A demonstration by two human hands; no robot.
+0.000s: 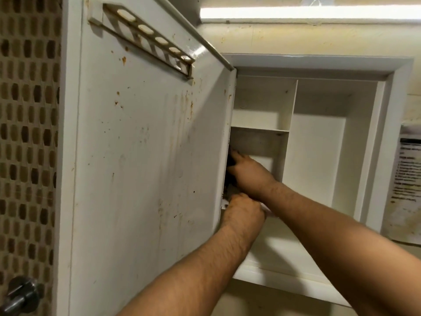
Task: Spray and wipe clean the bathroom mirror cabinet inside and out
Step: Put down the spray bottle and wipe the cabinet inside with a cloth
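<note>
The white mirror cabinet (369,142) hangs on the wall with its door (145,156) swung open to the left; the door's inner face is stained with rust-coloured spots and streaks. Both my hands reach into the lower left compartment by the hinge side. My right hand (248,169) is higher, its fingers hidden behind the door edge around something dark. My left hand (243,213) is just below it, fingers curled, with a bit of white showing beside it. What each hand holds is hidden. No spray bottle is in view.
A slotted holder rail (150,35) is fixed near the door's top. A lit tube light (307,13) runs above the cabinet. A printed paper notice (407,179) hangs on the wall at right. Mosaic tiles (27,133) and a metal knob (21,293) are at left.
</note>
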